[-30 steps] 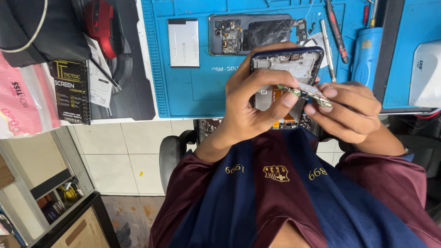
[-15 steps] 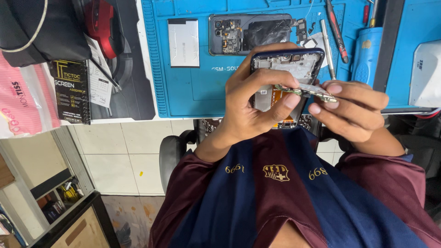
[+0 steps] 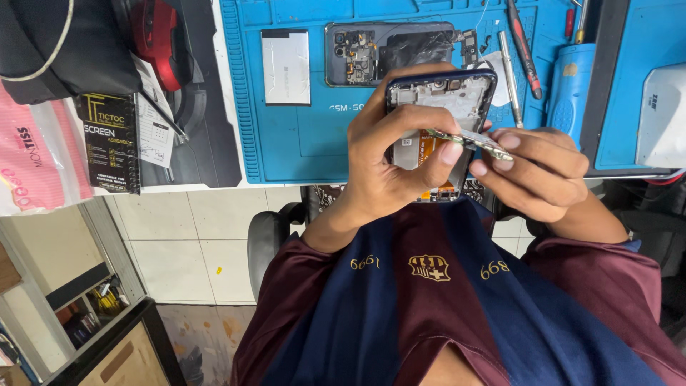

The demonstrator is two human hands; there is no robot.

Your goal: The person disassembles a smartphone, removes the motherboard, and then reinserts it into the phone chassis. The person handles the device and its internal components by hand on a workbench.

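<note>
My left hand (image 3: 400, 161) is wrapped around an opened dark-blue phone frame (image 3: 443, 93), holding it upright over the front edge of the blue work mat (image 3: 300, 136). The phone's back is off and its inner parts and an orange strip show. My right hand (image 3: 536, 171) pinches a narrow green circuit board (image 3: 475, 141) at its right end, holding it across the frame. The left index fingertip rests on the board's left part. The frame's lower half is hidden behind my fingers.
On the mat lie a second opened phone (image 3: 389, 50), a white flat battery (image 3: 286, 57), a screwdriver (image 3: 524, 46) and tweezers (image 3: 509, 68). A black packaging box (image 3: 111, 143), a red tool (image 3: 153, 36) and a pink bag (image 3: 32, 157) sit at the left. Tiled floor lies below.
The circuit board has levelled out and my right hand has risen slightly. My left hand keeps its grip on the phone frame.
</note>
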